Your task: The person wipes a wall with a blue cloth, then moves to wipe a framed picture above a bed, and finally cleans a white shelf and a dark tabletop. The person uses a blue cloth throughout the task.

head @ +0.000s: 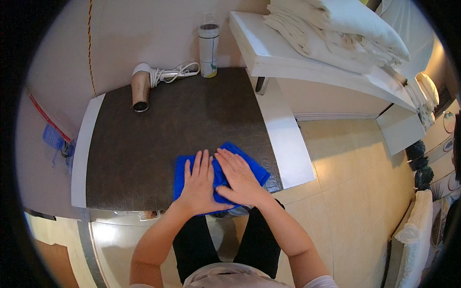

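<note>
A blue cloth (256, 168), folded and uneven in outline, lies at the front edge of a dark brown tabletop (173, 133). Flat on the cloth's left half rests my left hand (201, 183), its fingers pointing away from me and its thumb near the front edge. My right hand (239, 178) presses on the right half, angled inward, with its thumb apart from the fingers. The two hands are close together. Neither is curled around the cloth, and part of it is hidden beneath them.
A hair dryer (141, 88) with its white cord wound up lies at the table's back left. Near the wall stands a white cylindrical bottle (208, 54). White folded bedding (324, 39) is piled on a higher white shelf (248, 39) at right. White strips (284, 136) border the tabletop.
</note>
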